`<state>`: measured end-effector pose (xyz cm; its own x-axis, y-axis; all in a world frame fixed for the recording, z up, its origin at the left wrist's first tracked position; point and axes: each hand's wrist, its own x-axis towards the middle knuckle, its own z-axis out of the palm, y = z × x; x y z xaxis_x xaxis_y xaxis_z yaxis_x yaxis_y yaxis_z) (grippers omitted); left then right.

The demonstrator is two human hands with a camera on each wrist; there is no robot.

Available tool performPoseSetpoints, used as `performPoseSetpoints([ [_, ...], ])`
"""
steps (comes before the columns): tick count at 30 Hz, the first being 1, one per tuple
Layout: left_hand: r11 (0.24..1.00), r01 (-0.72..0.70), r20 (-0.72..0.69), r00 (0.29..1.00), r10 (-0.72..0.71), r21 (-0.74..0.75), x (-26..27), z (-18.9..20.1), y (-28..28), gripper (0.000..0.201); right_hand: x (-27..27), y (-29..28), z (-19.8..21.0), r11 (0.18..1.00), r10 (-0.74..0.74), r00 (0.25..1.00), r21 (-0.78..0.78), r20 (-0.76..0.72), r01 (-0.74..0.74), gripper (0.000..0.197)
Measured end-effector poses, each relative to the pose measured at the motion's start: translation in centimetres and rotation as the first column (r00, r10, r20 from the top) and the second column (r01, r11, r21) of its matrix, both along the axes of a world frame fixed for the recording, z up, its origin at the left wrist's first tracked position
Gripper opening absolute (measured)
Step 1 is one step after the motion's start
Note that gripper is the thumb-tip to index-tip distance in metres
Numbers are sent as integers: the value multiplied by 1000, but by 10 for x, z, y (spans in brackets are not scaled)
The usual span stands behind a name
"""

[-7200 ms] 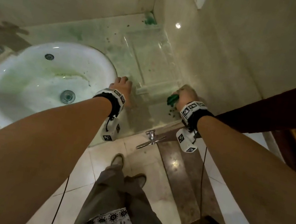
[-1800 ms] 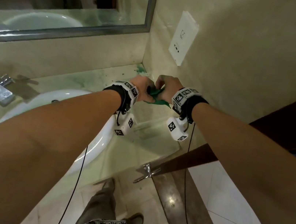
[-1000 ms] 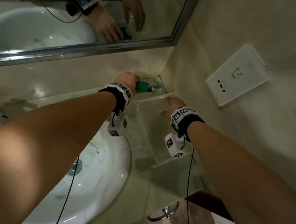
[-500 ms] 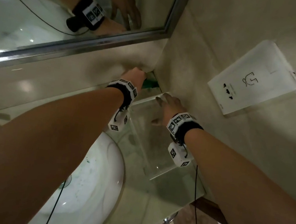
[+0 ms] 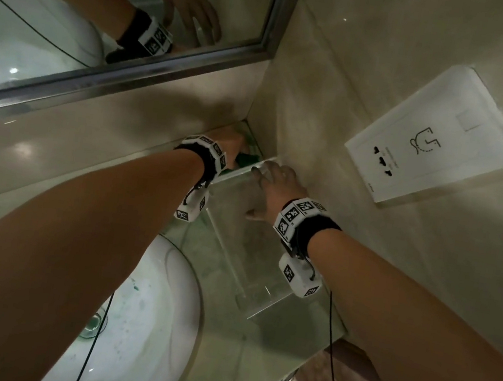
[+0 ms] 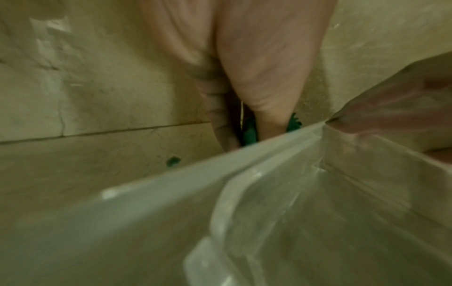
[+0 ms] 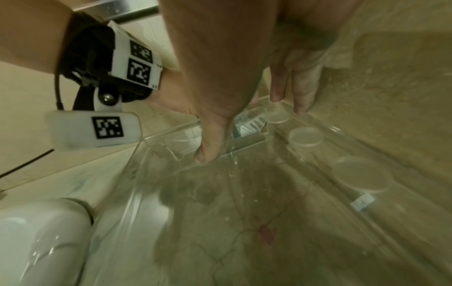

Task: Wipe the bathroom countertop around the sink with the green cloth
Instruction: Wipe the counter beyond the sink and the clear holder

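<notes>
Head view: left hand (image 5: 232, 148) reaches into the back corner of the countertop (image 5: 221, 342), where the two walls meet, with the green cloth (image 5: 246, 159) under its fingers. Right hand (image 5: 276, 187) rests on the clear acrylic tray (image 5: 253, 256) that stands against the side wall, just right of the white sink (image 5: 139, 320). Mirror (image 5: 73, 17) above the back wall reflects both wrists. White socket plate (image 5: 434, 136) on the side wall.

Left wrist view adds: fingers curled down onto the cloth (image 6: 249, 133), pinning it to the counter behind the tray's rim (image 6: 220, 160); only small green parts show between the fingers. One loose green speck (image 6: 173, 161) lies on the counter, apart from the cloth.

Right wrist view adds: right hand (image 7: 244, 77) with straight fingers, thumb pressed inside the tray's far end, other fingertips (image 7: 300, 104) on its wall-side rim; not curled round anything. Round clear discs (image 7: 305, 136) sit in a row along the tray's wall side. Cloth hidden here.

Versus 0.5 s ago: left hand stays in the same corner, with less cloth showing; right hand has slid further along the tray toward the corner
</notes>
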<state>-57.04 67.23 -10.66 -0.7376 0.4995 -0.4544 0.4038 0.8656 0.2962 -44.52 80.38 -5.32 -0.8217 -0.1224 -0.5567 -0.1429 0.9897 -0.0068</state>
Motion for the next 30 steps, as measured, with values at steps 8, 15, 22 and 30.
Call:
performPoseSetpoints([
  [8,999,21,-70,997,-23,-38,-27,-9,14,52,0,-2,1,1000,-19,1000,19,21,19,99],
  [15,998,9,-112,994,-16,-62,-40,-9,10,50,0,-2,3,1000,-25,999,16,31,24,98],
  [22,962,271,-32,962,-271,18,-33,-7,7,40,-2,0,3,1000,-20,999,9,34,19,99],
  [30,950,235,-5,970,-242,-206,-26,-14,3,56,-2,-1,-4,1000,-26,999,4,35,26,101],
])
